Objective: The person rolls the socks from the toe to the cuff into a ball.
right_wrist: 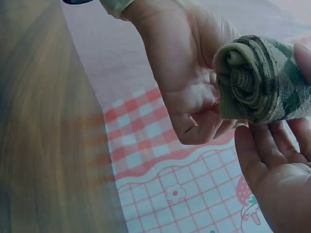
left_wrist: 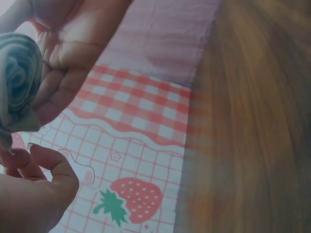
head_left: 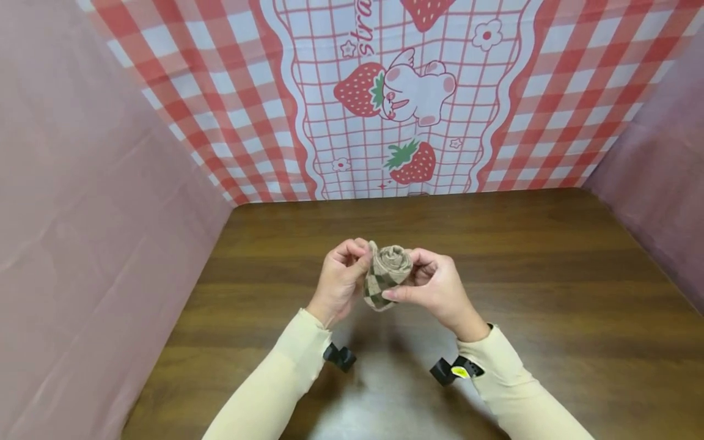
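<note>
A rolled-up sock (head_left: pixel 387 278), beige with dark green checks, is held above the table between both hands. Its coiled end faces up in the head view. My left hand (head_left: pixel 342 276) pinches the loose edge of the roll between thumb and fingertips. On the other side, my right hand (head_left: pixel 439 288) grips the roll, thumb in front and fingers behind. The right wrist view shows the spiral layers of the sock (right_wrist: pixel 262 80) closely. In the left wrist view, part of the sock (left_wrist: pixel 19 77) is cut off at the edge.
A brown wooden table (head_left: pixel 264 342) lies under the hands. Behind it hangs a red-and-white checked cloth with strawberries (head_left: pixel 308 110). Pinkish cloth walls (head_left: pixel 82 214) stand on both sides. Each wrist wears a black camera mount (head_left: pixel 340 357).
</note>
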Available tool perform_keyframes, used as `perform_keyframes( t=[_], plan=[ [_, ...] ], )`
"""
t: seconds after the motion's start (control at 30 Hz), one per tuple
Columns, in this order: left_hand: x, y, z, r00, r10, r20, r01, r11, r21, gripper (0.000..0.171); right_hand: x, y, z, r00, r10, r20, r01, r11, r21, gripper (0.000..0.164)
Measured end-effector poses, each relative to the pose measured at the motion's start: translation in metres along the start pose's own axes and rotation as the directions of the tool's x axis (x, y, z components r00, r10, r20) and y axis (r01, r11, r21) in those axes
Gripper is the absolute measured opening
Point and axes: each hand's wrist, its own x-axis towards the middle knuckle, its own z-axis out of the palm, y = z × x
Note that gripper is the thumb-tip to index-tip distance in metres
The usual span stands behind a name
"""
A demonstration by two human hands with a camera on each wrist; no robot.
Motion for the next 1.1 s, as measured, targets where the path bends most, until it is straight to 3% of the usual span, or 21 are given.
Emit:
perform_keyframes(
  t=[0.3,0.4,0.67,0.83,1.0,1.1],
  plan=[
    [-0.004,0.005,0.004,0.992,-0.119,-0.039,0.121,0.991,0.049,0.015,0.0,0.003,0.002,0.999,0.04,0.009,-0.041,0.993,0.113,0.03],
    [-0.004,0.006,0.005,0.987,-0.149,-0.058,0.154,0.984,0.095,0.029,0.0,0.002,0.001,0.999,0.05,0.007,-0.051,0.993,0.105,0.027],
    [-0.005,0.007,0.004,0.988,-0.149,-0.05,0.155,0.97,0.189,0.029,-0.002,-0.005,-0.004,0.991,0.137,0.004,-0.137,0.987,0.084,0.025],
    [-0.006,0.009,0.002,0.98,-0.197,0.016,0.189,0.961,0.204,0.016,-0.001,-0.009,-0.004,0.978,0.204,0.033,-0.206,0.968,0.143,0.021],
    [-0.005,0.018,-0.003,0.933,-0.318,0.166,0.289,0.941,0.178,0.015,-0.001,-0.012,-0.004,0.981,0.191,0.033,-0.193,0.973,0.124,0.023],
    [-0.004,0.022,-0.005,0.922,-0.336,0.19,0.296,0.931,0.213,0.019,-0.001,-0.014,-0.003,0.983,0.177,0.04,-0.181,0.976,0.122,0.024]
  ],
)
